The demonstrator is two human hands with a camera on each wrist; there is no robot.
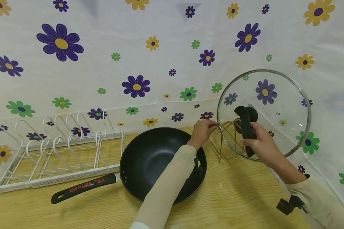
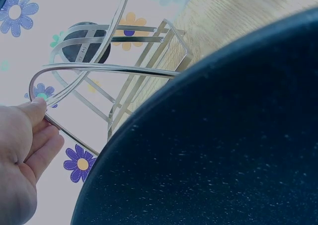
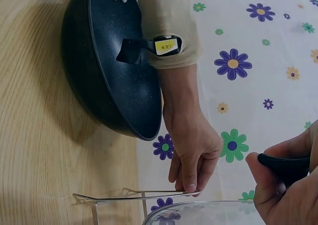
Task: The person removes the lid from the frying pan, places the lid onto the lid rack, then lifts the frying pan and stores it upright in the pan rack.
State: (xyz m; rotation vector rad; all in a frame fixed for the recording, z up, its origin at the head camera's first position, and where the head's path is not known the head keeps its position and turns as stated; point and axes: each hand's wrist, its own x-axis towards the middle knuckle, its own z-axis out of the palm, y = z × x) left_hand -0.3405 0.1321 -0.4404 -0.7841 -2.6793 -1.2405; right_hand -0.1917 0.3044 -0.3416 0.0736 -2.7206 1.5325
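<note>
A large glass lid (image 1: 288, 95) with a metal rim stands tilted on the right. My right hand (image 1: 263, 144) grips its black handle (image 1: 247, 130), and the same handle shows at the edge of the right wrist view. My left hand (image 1: 202, 132) pinches the top of a metal wire lid rack (image 2: 109, 68) between thumb and fingers. The lid's rim passes right beside those left fingertips and overlaps the rack's wires. Below my left forearm lies a black wok (image 1: 149, 162), its long black handle (image 1: 84, 188) pointing left.
A white wire dish rack (image 1: 74, 173) stands at the left against the wall. A flower-printed sheet (image 1: 160, 63) covers the walls behind and at the right. The wood-grain tabletop (image 1: 218, 203) runs under everything, and the wok sits between the two racks.
</note>
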